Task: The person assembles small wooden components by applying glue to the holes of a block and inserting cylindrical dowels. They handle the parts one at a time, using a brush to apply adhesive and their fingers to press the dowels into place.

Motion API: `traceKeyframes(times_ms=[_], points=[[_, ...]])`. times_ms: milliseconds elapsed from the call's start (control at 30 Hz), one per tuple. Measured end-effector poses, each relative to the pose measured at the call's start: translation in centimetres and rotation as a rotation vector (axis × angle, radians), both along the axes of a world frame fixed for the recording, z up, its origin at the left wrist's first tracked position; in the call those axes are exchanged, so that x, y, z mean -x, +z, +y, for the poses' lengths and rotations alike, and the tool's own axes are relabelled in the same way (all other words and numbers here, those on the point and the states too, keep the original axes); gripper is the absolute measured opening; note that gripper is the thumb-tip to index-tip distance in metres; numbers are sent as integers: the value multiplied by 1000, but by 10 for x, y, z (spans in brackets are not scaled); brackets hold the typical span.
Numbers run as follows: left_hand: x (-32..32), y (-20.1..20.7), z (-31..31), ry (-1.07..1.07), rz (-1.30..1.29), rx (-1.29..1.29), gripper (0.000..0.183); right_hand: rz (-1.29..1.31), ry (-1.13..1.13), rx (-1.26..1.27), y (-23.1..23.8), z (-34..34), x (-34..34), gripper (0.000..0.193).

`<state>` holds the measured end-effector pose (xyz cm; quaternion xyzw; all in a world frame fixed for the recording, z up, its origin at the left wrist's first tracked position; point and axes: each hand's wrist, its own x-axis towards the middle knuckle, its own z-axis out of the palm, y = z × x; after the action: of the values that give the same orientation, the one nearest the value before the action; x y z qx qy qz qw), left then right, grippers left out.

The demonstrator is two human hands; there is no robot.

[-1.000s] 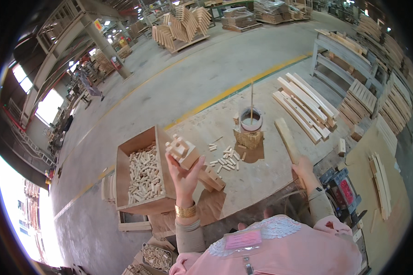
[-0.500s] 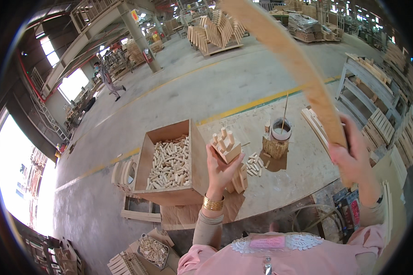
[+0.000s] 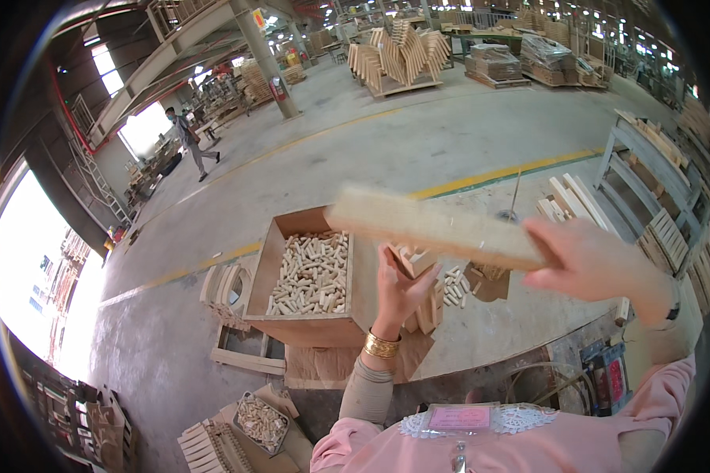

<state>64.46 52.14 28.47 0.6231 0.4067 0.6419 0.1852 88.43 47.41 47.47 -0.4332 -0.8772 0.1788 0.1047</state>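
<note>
Two hands up: right hand [image 3: 599, 264] (blurred) on wooden slat [image 3: 434, 229].

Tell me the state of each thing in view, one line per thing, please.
Long pale wooden slat: raised, held by right hand, blurred.
Small pale wooden block piece: raised in left hand.
Open cardboard box: holds many short wooden dowels.

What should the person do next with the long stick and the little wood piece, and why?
Probably bring the long wooden slat down and line it up with the small wooden block assembly. The right hand holds the slat raised level just above the block, which the left hand holds up from below. Whether they touch is unclear, as the slat is motion-blurred.
</note>
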Motion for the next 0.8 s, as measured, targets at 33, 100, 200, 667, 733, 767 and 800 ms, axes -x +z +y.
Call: traceKeyframes(times_ms=[33, 100, 200, 667, 733, 767, 800], points=[[2, -5, -2, -87, -105, 62, 58, 156, 16, -81, 2, -1, -2, 48], [9, -14, -2, -100, -131, 117, 57, 143, 7, -69, -2, 2, 3, 48], [7, -7, 0, 23, 52, 102, 56, -167, -49, 89, -10, 6, 5, 48], [-4, 8, -7, 17, 13, 39, 57, -160, 50, 36, -9, 21, 7, 41], [-4, 7, -6, 23, 49, 29, 56, -157, 93, 64, 1, 24, 4, 42], [-2, 1, -6, -47, -47, 45, 56, -154, 117, 73, 5, 25, 4, 42], [-2, -2, -6, -120, -143, 62, 56, -43, 92, 34, 8, 24, 5, 43]])
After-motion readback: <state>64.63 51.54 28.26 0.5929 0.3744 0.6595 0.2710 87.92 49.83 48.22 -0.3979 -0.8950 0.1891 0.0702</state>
